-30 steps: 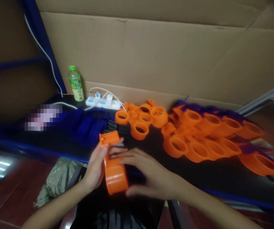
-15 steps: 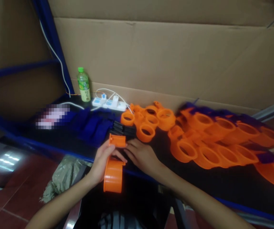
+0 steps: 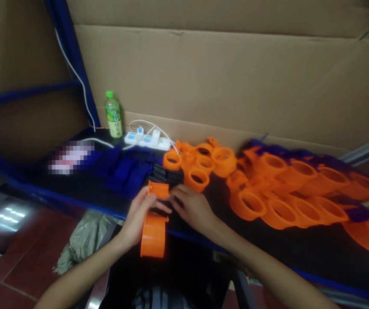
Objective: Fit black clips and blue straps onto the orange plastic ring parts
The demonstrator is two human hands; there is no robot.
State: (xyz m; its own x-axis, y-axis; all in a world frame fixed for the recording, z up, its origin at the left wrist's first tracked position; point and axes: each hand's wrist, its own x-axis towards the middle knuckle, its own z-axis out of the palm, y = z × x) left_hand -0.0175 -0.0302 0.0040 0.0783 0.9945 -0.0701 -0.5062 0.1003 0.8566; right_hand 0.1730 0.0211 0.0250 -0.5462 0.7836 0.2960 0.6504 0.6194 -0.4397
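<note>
- Left of centre: blue pieces (image 3: 123, 169) lie on the dark tabletop (image 3: 268, 244).
- Lower centre: left hand (image 3: 136, 219) pinches orange part (image 3: 153, 240), thumb against fingers; round end hangs toward bottom of frame.
- Centre, just above: black pieces (image 3: 165, 174), bunched.
- Right of centre: right hand (image 3: 193, 210), fingers bunched at orange part's upper end; can't tell if pinching anything.
- Working well here probably means firm left grip, left thumb clear of upper end, light right fingertips.
- Right: orange rings (image 3: 252, 210) in rows.
</note>
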